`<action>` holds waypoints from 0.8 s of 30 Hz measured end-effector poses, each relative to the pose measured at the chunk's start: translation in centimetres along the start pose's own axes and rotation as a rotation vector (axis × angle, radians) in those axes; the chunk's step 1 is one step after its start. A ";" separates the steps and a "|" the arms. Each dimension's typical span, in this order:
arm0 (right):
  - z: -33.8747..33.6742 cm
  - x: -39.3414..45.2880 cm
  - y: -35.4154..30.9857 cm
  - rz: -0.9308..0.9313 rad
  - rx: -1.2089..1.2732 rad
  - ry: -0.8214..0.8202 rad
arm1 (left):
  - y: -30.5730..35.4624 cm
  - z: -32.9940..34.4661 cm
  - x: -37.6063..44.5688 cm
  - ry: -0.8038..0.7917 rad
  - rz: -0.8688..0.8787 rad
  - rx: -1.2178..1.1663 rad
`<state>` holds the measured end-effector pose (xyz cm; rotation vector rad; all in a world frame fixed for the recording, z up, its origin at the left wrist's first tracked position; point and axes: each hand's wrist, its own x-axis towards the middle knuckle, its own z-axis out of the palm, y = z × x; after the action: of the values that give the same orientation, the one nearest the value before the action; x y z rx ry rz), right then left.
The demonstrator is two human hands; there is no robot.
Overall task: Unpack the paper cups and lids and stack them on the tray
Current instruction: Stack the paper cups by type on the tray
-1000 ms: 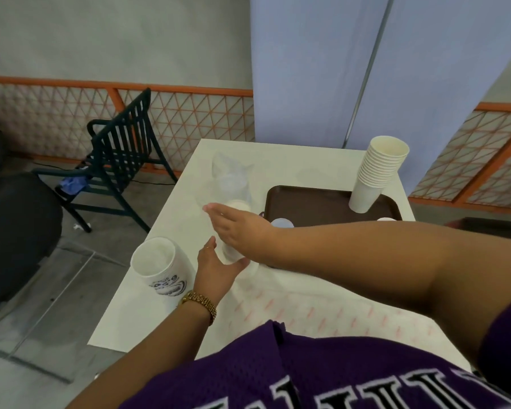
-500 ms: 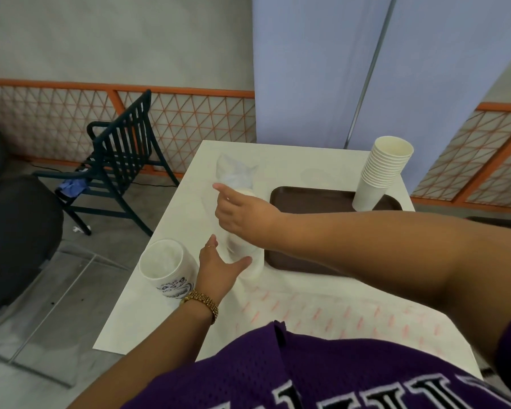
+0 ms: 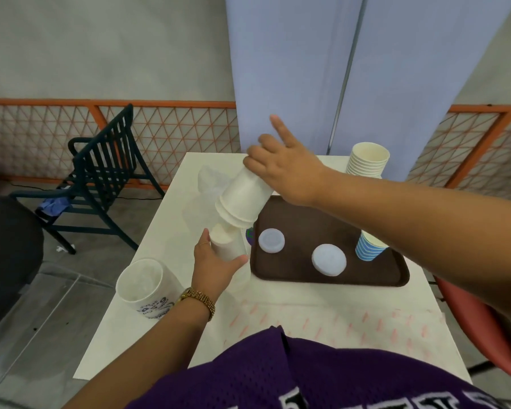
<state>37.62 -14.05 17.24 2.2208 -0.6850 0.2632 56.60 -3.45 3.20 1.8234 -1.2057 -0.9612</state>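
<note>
right hand (image 3: 289,169) gripped upside-down cup stack (image 3: 242,199) by base, index finger straight, stack tilted over table. left hand (image 3: 216,264) wrapped lower cups (image 3: 227,246); tray (image 3: 331,278) just right, nearer right hand.

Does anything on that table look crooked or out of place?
Yes: the white cups that the right hand grips lean sharply instead of standing upright, above the cups the left hand holds. Two lids lie loose and apart on the brown tray, not stacked.
</note>
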 end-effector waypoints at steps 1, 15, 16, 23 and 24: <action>0.1 -0.9 0.6 0.110 0.077 -0.046 | 0.0 0.2 0.1 0.008 0.008 -0.006; 4.4 -11.3 -1.6 1.339 1.761 -0.131 | 0.1 1.8 0.5 0.111 0.068 -0.093; 4.8 -11.9 -1.9 1.359 1.866 -0.078 | 0.2 1.8 0.5 0.114 0.066 -0.098; 5.3 -13.2 -2.2 1.355 2.191 0.243 | 0.4 2.0 0.3 0.125 0.061 -0.112; 5.4 -13.1 -1.5 1.357 2.181 0.273 | 0.4 2.0 0.3 0.126 0.059 -0.108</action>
<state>27.38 -12.07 7.53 2.3722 -2.2613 3.0779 54.74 -4.23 2.60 1.7272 -1.1025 -0.8491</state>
